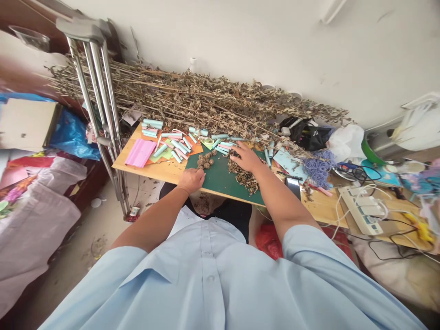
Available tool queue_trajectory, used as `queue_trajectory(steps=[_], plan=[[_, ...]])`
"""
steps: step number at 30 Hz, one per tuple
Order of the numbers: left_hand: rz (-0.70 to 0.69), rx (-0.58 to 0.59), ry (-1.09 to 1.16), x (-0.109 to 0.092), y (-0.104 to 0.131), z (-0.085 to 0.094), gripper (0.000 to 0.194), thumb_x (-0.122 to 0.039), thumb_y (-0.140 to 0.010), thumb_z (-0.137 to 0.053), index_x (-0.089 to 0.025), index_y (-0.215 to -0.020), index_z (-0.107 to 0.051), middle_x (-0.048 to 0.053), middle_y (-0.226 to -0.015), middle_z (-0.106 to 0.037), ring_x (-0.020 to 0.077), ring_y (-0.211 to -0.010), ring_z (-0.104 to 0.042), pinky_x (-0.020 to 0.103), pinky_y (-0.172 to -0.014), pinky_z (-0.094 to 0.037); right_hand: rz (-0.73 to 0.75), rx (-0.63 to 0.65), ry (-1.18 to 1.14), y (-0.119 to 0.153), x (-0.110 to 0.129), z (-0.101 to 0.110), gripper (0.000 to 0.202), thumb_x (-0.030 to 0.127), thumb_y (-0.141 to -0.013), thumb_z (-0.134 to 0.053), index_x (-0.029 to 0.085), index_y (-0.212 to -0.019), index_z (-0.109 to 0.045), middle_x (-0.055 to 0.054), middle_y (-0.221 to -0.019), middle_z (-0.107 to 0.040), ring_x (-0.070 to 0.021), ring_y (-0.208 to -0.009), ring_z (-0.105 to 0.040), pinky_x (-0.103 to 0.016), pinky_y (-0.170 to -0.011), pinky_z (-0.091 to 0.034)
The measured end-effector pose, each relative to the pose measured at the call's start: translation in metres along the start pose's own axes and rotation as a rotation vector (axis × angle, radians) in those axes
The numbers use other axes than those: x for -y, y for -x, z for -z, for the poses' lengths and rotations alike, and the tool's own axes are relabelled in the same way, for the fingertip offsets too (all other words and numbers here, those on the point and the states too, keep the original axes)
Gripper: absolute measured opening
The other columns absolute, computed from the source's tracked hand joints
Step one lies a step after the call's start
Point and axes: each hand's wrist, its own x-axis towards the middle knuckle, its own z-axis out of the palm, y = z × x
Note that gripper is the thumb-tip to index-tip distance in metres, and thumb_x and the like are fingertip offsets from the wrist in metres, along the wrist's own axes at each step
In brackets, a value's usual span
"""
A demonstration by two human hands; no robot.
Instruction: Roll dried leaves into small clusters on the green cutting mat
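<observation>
Left hand (pixel 191 179) curled loosely at the green mat's (pixel 220 176) edge, grip contents unclear — right hand (pixel 246 157) spread flat on dried leaves (pixel 244 176) — seed balls (pixel 205 160) between them.

A lived-in home room used for handcraft: a wooden table (pixel 161 170) against a plain wall bears a green cutting mat (pixel 220 176), rolled paper tubes (pixel 178 142) and dried plant stalks (pixel 192 98), with crutches (pixel 98 91), bedding (pixel 37 206) and a power strip (pixel 360 208) nearby.
</observation>
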Motion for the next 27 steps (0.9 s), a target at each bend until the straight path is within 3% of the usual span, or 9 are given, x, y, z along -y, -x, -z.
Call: queue_trajectory(steps=[3, 7, 13, 19, 23, 27], plan=[[-0.003, -0.011, -0.002, 0.000, 0.000, -0.001, 0.032, -0.034, -0.099, -0.045, -0.016, -0.081, -0.064, 0.013, -0.077, -0.066, 0.0239, -0.078, -0.063, 0.035, -0.070, -0.041, 0.096, 0.011, 0.023, 0.003, 0.001, -0.008, 0.061, 0.055, -0.100, -0.043, 0.027, -0.155, -0.046, -0.002, -0.168, -0.028, -0.0329, -0.154, -0.030, -0.053, -0.125, -0.031], [-0.010, -0.010, -0.007, 0.000, 0.000, -0.001, 0.033, -0.034, -0.100, -0.043, -0.017, -0.081, -0.064, 0.012, -0.076, -0.066, 0.0240, -0.078, -0.063, 0.036, -0.070, -0.040, 0.102, -0.042, 0.036, 0.011, -0.008, -0.012, 0.056, 0.050, -0.100, -0.045, 0.020, -0.145, -0.059, -0.009, -0.156, -0.049, -0.0297, -0.147, -0.043, -0.048, -0.125, -0.033], [0.000, -0.004, 0.018, 0.000, 0.001, -0.001, 0.030, -0.033, -0.099, -0.045, -0.017, -0.082, -0.064, 0.013, -0.078, -0.067, 0.0244, -0.078, -0.063, 0.036, -0.071, -0.040, 0.082, -0.094, 0.014, 0.019, -0.020, -0.007, 0.044, 0.045, -0.098, -0.048, 0.022, -0.125, -0.074, -0.008, -0.136, -0.068, -0.0284, -0.133, -0.058, -0.047, -0.119, -0.041], [-0.012, -0.012, 0.012, 0.001, 0.001, -0.003, 0.030, -0.034, -0.099, -0.045, -0.017, -0.082, -0.064, 0.013, -0.077, -0.066, 0.0247, -0.078, -0.063, 0.036, -0.070, -0.041, 0.098, -0.171, -0.004, 0.012, -0.014, -0.007, 0.043, 0.044, -0.100, -0.045, 0.025, -0.122, -0.075, -0.005, -0.131, -0.071, -0.0275, -0.132, -0.058, -0.047, -0.118, -0.040], [-0.019, -0.009, 0.000, 0.002, 0.001, -0.003, 0.032, -0.034, -0.100, -0.043, -0.017, -0.082, -0.064, 0.013, -0.077, -0.066, 0.0249, -0.077, -0.063, 0.036, -0.070, -0.041, 0.051, -0.215, 0.026, 0.003, -0.003, -0.009, 0.041, 0.045, -0.101, -0.042, 0.029, -0.119, -0.076, -0.002, -0.128, -0.073, -0.0321, -0.140, -0.047, -0.058, -0.123, -0.026], [-0.020, -0.004, 0.004, 0.001, 0.001, -0.002, 0.032, -0.034, -0.099, -0.043, -0.017, -0.082, -0.064, 0.013, -0.076, -0.066, 0.0248, -0.077, -0.062, 0.037, -0.070, -0.042, -0.022, -0.216, 0.070, -0.008, 0.002, -0.010, 0.049, 0.047, -0.103, -0.035, 0.029, -0.122, -0.075, -0.006, -0.143, -0.063, -0.0343, -0.141, -0.044, -0.060, -0.123, -0.020]])
